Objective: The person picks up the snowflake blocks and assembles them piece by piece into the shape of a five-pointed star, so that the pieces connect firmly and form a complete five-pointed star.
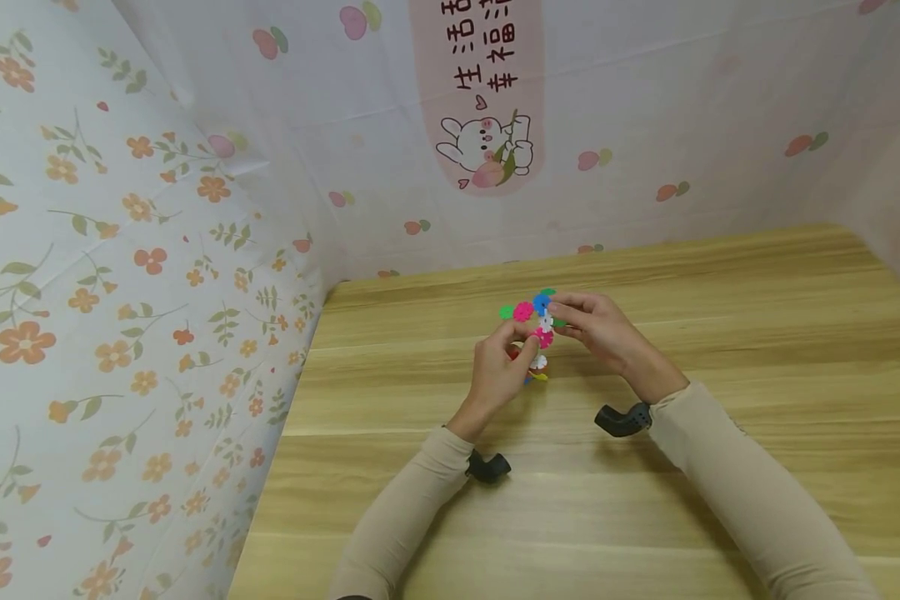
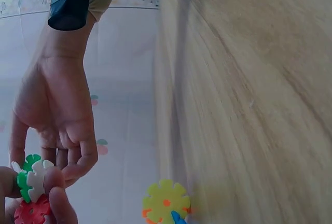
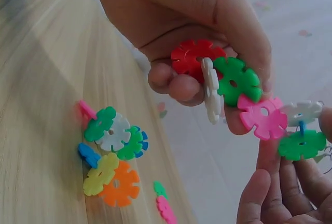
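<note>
Both hands are raised over the table, fingertips close together around a joined chain of notched, flower-shaped plastic discs. My left hand pinches the chain's one end; in the right wrist view a red disc, a white disc and a green disc sit by its fingers. A pink disc links on from there. Toward the other end, my right hand grips a white disc and a green disc, with a blue piece between them. Its palm shows in the left wrist view.
More joined discs lie on the wooden table, including yellow and orange ones, with a green and pink pair nearby. Patterned cloth hangs behind and at left. Black devices are strapped at both wrists.
</note>
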The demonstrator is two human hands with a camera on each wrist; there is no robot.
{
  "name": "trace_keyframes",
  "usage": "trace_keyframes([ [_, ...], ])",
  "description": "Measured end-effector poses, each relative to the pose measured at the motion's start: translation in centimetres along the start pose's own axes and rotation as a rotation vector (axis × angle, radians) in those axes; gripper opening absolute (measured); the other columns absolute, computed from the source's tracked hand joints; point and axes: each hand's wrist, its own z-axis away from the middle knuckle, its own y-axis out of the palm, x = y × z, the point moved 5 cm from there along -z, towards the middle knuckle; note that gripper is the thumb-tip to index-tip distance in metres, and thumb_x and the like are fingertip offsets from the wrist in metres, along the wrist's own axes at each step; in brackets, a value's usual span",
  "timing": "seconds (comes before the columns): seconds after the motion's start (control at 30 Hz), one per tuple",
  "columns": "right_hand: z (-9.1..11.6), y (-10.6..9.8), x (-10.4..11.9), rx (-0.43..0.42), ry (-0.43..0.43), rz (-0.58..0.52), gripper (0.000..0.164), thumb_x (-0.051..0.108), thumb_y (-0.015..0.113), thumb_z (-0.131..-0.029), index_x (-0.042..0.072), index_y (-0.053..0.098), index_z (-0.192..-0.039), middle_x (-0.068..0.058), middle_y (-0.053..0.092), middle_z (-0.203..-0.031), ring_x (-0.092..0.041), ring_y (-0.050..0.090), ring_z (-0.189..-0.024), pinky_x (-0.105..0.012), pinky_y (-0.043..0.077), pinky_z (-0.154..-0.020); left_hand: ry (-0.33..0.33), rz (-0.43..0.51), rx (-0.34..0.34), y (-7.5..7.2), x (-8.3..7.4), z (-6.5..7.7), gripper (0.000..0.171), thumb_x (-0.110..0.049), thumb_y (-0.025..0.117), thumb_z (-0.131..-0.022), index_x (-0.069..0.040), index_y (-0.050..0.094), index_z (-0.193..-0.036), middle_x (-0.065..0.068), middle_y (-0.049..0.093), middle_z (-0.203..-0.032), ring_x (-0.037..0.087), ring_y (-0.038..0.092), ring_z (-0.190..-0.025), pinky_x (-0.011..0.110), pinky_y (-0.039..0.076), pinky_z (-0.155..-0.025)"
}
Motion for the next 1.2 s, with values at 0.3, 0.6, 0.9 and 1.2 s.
trace_keyframes([
  [0.3, 0.0, 0.7, 0.1, -0.043, -0.013, 0.001, 0.030, 0.015, 0.065, -0.098, -0.002, 0.059, -0.122, 0.002, 0.062, -0.110, -0.014, 0.058, -0.105, -0.028, 0.049, -0.096, -0.011, -0.010, -0.110, -0.4, 0.3, 0.0, 0.004, -0.007, 0.063, -0.095, -0.004, 0.066, -0.093, 0.007, 0.074, -0.089, 0.020, 0.067, -0.057, 0.025, 0.052, -0.047],
  [0.6, -0.1, 0.7, -0.1, -0.022, 0.019, -0.117, 0.011, 0.015, 0.063, -0.100, 0.007, 0.065, -0.106, 0.000, 0.061, -0.100, -0.012, 0.061, -0.091, -0.027, 0.053, -0.088, 0.066, -0.124, -0.060, -0.6, -0.3, 0.0, 0.005, -0.007, 0.064, -0.095, -0.007, 0.065, -0.091, 0.003, 0.073, -0.087, 0.007, 0.061, -0.051, 0.022, 0.046, -0.041],
  [0.9, -0.3, 0.6, -0.3, 0.001, -0.071, -0.230, 0.007, 0.007, 0.064, -0.098, 0.009, 0.070, -0.095, 0.002, 0.066, -0.091, -0.011, 0.061, -0.088, -0.027, 0.054, -0.084, 0.069, -0.158, 0.004, -0.7, -0.9, -0.1, 0.006, -0.005, 0.061, -0.096, -0.007, 0.062, -0.091, 0.003, 0.070, -0.081, 0.020, 0.062, -0.045, 0.022, 0.043, -0.036],
  [1.2, -0.4, 0.8, -0.4, -0.023, -0.088, -0.255, 0.010, 0.005, 0.065, -0.097, 0.010, 0.071, -0.091, 0.002, 0.068, -0.086, -0.011, 0.062, -0.083, -0.028, 0.054, -0.082, -0.031, -0.142, 0.044, -0.9, -0.7, -0.2, 0.006, -0.007, 0.061, -0.096, -0.009, 0.061, -0.090, 0.006, 0.073, -0.089, 0.026, 0.065, -0.047, 0.024, 0.043, -0.035],
])
